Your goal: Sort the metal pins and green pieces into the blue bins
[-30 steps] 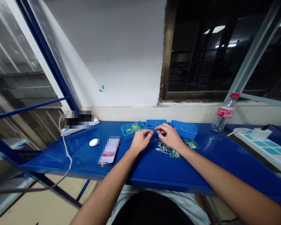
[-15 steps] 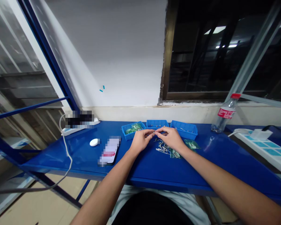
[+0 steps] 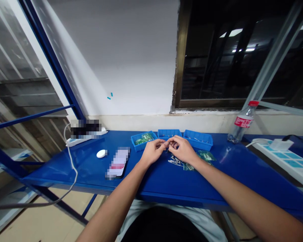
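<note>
My left hand (image 3: 153,151) and my right hand (image 3: 181,149) meet fingertip to fingertip above the blue table. Both have their fingers curled and pinched; whatever lies between them is too small to make out. Just below my right hand is a loose pile of thin metal pins or screws (image 3: 175,162), partly covered by it. Behind the hands stand a blue bin with green-tinted packets (image 3: 144,138), a middle blue bin (image 3: 169,132) with a few small metal pieces, and a right blue bin (image 3: 199,144) holding some thin metal parts. Green plastic bags (image 3: 206,155) lie beside my right wrist.
On the left are a phone (image 3: 119,163), a white oval case (image 3: 101,153) and a power strip (image 3: 87,136) with a hanging cable (image 3: 72,158). A red-capped bottle (image 3: 243,122) and another power strip (image 3: 285,156) stand to the right. The wall and window rise behind.
The fingers of my right hand have curled in more and turned slightly at the meeting point. My left hand has barely moved. Everything on the table stays in place.
</note>
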The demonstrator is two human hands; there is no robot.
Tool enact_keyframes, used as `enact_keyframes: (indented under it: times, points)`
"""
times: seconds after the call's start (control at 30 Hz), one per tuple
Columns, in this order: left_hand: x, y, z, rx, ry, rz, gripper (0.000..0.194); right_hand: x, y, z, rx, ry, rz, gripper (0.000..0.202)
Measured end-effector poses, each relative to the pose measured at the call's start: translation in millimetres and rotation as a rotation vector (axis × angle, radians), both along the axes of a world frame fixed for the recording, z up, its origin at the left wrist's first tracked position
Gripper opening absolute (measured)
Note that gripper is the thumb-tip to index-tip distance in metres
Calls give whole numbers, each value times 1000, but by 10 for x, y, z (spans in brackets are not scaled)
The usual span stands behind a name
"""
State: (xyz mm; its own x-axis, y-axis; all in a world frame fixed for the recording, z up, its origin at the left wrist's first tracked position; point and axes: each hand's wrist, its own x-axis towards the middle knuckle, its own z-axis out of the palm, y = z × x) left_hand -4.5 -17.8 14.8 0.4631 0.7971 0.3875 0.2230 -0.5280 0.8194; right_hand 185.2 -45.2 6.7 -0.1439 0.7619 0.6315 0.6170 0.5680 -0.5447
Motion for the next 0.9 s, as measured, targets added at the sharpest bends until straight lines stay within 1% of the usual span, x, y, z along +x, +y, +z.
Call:
enact_keyframes:
  times: [0.13,0.2,0.3,0.4,0.47,0.57,0.6,0.7,0.9]
  points:
    - [-5,-54,76,26,56,-13,42,2,-39,30,50,-31,51,17]
    - [-9,-64,97,42,67,-19,40,5,-46,33,55,-34,87,18]
    - [-13,-63,105,40,51,6,30,12,-34,23,61,-33,101,19]
    - [-14,-48,89,23,24,44,24,17,-13,9,60,-30,97,21]
    - [-12,-26,64,8,10,45,23,15,-4,-1,47,-9,102,20]
    - [-2,19,15,1,-31,53,23,8,3,-15,19,61,87,16]
    - [2,34,-1,13,-44,76,21,5,6,-19,15,91,72,15]
    - [11,65,-35,33,-30,80,18,2,17,-29,4,151,44,11]
    - [4,81,-62,34,-23,62,21,-6,18,-35,-76,121,83,10]
